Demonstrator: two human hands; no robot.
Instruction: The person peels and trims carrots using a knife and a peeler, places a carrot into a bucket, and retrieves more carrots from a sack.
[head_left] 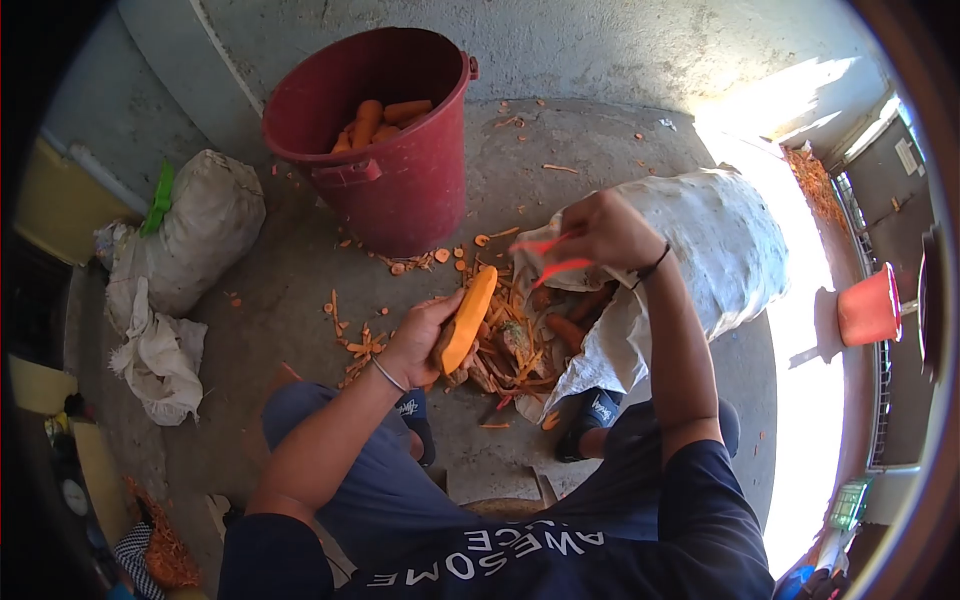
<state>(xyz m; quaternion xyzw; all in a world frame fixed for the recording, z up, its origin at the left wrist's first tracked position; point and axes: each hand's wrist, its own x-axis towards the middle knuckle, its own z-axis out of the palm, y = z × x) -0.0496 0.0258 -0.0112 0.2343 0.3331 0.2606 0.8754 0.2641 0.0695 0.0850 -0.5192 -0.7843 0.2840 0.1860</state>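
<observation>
A peeled orange carrot point(470, 318) is gripped in my left hand point(422, 338), its bright upper end pointing away from me. My right hand point(600, 232) is raised to the right of it, fingers closed around a red peeler point(560, 262) that is blurred and apart from the carrot. Below both hands, orange peelings point(525, 360) lie heaped on the floor between my feet. Unpeeled carrots point(567, 330) show at the mouth of a white sack point(700, 250) on its side, partly behind my right forearm.
A large red bucket point(415, 190) with carrots point(368, 120) inside stands ahead, near the wall. To the left, another full sack point(205, 225) leans beside a crumpled one point(160, 365). Carrot scraps dot the concrete floor. A small red bucket point(868, 308) is at the far right.
</observation>
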